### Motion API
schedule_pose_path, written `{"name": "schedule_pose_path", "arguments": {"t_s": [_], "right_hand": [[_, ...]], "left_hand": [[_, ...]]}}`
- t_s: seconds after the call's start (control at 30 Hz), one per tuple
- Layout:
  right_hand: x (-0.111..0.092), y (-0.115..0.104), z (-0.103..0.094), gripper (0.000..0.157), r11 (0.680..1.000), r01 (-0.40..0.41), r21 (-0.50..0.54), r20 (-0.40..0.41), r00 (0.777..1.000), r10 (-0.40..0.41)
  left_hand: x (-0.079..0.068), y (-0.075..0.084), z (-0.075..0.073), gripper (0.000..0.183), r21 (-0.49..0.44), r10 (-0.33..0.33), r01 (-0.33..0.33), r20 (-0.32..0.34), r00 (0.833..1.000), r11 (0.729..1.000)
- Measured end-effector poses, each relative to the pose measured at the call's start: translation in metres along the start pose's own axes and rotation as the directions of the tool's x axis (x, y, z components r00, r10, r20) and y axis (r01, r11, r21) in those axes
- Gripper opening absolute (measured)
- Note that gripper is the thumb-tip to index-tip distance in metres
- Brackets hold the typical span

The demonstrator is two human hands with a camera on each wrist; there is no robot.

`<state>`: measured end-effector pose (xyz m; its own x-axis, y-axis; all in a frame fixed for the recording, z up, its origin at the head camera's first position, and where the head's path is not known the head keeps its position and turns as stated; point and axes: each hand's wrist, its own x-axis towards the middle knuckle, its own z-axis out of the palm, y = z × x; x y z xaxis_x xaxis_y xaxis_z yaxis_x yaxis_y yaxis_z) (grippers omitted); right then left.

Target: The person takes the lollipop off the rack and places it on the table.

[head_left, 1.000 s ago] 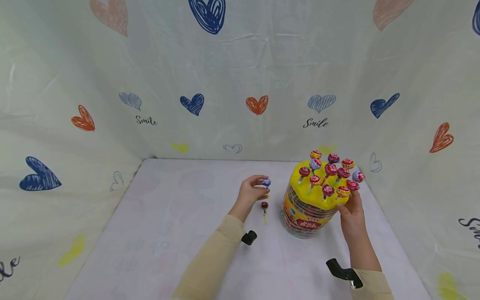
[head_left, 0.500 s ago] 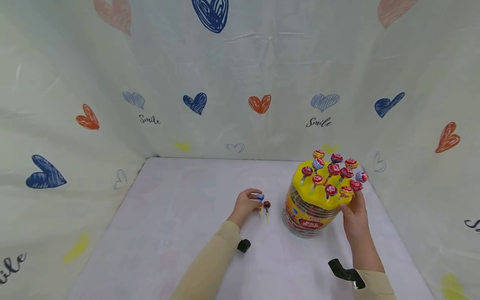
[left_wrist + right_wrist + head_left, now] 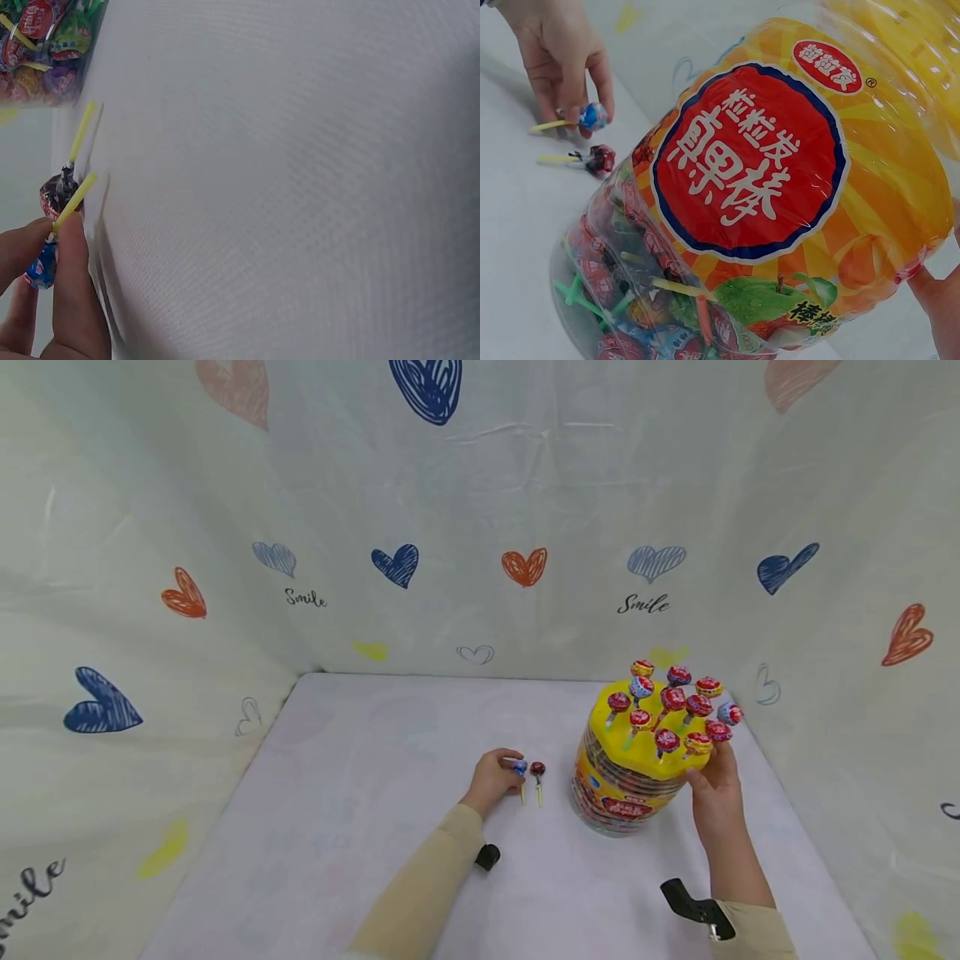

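Between thumb and fingers, my left hand point(image 3: 491, 782) pinches a blue-wrapped lollipop point(image 3: 43, 266) by its yellow stick, low over the table. Right beside it a dark red lollipop point(image 3: 537, 768) lies on the white cloth, its yellow stick pointing toward me. My right hand point(image 3: 716, 793) grips the right side of a big clear jar point(image 3: 626, 806) near its yellow lid point(image 3: 607, 739). Several lollipops stand in the lid, heads up. Through the jar's wall, more wrapped lollipops point(image 3: 652, 322) show below the orange label point(image 3: 885, 225).
A white cloth covers the table point(image 3: 360, 827). Behind it and at both sides hangs a pale curtain point(image 3: 465, 485) printed with hearts. The jar stands at the table's right, close to the far edge.
My left hand has come down and toward me with the blue lollipop, now left of the dark red one. The right hand keeps its grip on the jar.
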<state>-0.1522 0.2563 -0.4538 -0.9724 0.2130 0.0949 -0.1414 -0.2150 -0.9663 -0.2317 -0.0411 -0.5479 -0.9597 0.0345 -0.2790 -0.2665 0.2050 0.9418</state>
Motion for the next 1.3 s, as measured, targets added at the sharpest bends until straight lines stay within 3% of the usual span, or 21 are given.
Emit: {"name": "schedule_pose_path", "arguments": {"t_s": [0.27,0.8,1.07,1.3], "right_hand": [[-0.001,0.001,0.0,0.064,0.999,0.035,-0.006,0.013,0.999,-0.035],[-0.001,0.001,0.0,0.066,1.0,0.013,-0.019,0.01,1.0,-0.012],[-0.001,0.002,-0.002,0.066,1.0,0.002,-0.031,0.007,1.0,-0.002],[-0.001,0.002,-0.003,0.066,0.999,0.006,-0.036,0.017,1.0,-0.005]], "left_hand": [[0.002,-0.001,0.0,0.04,0.071,0.023,-0.023,0.0,1.0,0.997],[0.005,-0.001,0.004,0.037,0.173,0.04,-0.035,-0.025,0.999,0.984],[0.003,0.001,-0.001,0.04,0.184,0.052,-0.047,-0.023,0.998,0.982],[0.004,0.017,-0.012,0.039,0.213,0.1,-0.084,-0.064,0.993,0.973]]}}
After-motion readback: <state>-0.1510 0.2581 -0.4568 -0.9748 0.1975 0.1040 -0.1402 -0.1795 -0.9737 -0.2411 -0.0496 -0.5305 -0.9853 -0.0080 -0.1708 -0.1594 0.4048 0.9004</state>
